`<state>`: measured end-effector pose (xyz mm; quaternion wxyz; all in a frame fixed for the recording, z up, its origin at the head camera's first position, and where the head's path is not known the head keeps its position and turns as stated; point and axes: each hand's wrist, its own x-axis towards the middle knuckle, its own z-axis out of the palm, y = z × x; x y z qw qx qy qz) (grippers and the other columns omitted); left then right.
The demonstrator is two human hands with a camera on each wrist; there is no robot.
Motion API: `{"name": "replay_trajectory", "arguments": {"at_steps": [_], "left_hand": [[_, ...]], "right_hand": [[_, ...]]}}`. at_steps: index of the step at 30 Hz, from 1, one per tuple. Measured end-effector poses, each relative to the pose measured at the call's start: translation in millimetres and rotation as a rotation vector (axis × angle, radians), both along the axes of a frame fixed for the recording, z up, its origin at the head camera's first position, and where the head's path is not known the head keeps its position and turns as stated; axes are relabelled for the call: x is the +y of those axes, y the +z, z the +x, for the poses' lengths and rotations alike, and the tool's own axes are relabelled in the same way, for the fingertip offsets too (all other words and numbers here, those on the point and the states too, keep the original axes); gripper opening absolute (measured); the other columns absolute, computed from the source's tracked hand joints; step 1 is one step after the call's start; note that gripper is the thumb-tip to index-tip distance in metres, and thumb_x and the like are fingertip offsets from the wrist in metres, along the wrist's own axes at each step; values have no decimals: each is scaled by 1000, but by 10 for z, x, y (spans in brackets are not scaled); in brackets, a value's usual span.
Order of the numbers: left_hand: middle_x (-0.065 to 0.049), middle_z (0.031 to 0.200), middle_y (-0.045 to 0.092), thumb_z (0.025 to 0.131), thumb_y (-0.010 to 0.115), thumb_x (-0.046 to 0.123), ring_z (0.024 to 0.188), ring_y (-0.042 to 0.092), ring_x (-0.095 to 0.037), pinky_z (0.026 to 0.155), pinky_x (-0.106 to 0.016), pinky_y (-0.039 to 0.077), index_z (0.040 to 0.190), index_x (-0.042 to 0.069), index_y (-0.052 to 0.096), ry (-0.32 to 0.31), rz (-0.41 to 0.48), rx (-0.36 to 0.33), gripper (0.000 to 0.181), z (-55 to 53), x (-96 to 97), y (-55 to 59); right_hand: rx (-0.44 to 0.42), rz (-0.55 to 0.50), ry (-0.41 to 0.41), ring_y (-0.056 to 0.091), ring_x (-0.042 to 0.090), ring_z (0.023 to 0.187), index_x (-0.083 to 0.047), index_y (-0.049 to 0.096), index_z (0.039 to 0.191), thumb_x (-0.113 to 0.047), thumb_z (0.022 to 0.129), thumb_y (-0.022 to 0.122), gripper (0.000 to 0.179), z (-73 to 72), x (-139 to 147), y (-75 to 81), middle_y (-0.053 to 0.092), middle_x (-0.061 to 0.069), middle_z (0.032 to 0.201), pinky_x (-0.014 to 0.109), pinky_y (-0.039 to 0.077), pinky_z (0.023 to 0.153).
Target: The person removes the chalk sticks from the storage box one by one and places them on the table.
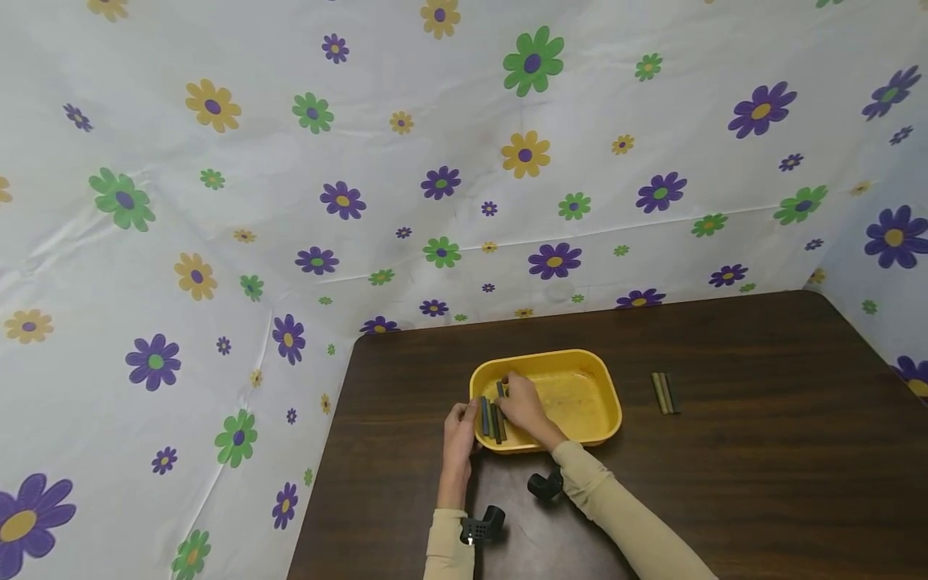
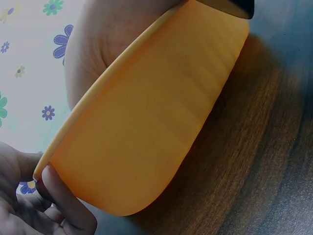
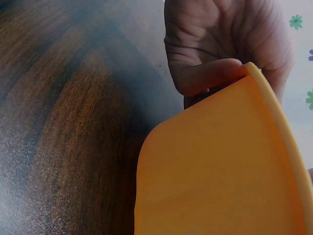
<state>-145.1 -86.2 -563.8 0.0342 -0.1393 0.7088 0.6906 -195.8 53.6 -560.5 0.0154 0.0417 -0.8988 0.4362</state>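
Observation:
A yellow plastic tub (image 1: pixel 580 395) stands on the table. Several slim, dull-coloured sticks (image 1: pixel 487 419) lie side by side at its left end. My left hand (image 1: pixel 458 435) grips the tub's left rim; in the left wrist view its fingers (image 2: pixel 68 200) pinch the rim at a corner. The right hand (image 1: pixel 524 404) reaches over the near rim into the tub, its curled fingers at a short dark stick (image 1: pixel 499 389) beside the row. Its fingertips are partly hidden. In the right wrist view the tub's outer wall (image 3: pixel 205 161) hides the right hand's work.
A few more sticks (image 1: pixel 663 393) lie together on the dark wooden table (image 1: pixel 761 419), right of the tub. A flower-patterned sheet (image 1: pixel 449 129) hangs behind and to the sides. Black wrist devices (image 1: pixel 484 525) sit on both forearms.

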Motion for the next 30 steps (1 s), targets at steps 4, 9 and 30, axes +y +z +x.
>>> {"name": "replay_trajectory", "arguments": {"at_steps": [4, 9, 30], "left_hand": [[-5, 75, 51, 109, 56, 30, 52, 43, -11, 49, -24, 37, 105, -1, 59, 4, -7, -5, 31, -4, -6, -4], [-4, 77, 50, 109, 56, 32, 53, 43, -11, 49, -24, 38, 105, -1, 58, 8, -20, -4, 33, -1, -2, -1], [-4, 78, 50, 109, 55, 32, 54, 44, -12, 51, -25, 39, 104, 0, 58, 1, -13, 7, 32, 15, 7, 15]], "right_hand": [[7, 13, 7, 63, 35, 86, 15, 62, 112, 3, 82, 80, 37, 1, -9, 9, 67, 24, 94, 48, 54, 78], [-3, 33, 16, 65, 36, 89, 14, 63, 112, 4, 80, 82, 39, 18, -16, 32, 67, 24, 96, 48, 55, 79], [-77, 28, 17, 60, 28, 80, 11, 63, 113, 4, 84, 81, 35, -5, -47, 47, 67, 19, 94, 42, 53, 73]]}}
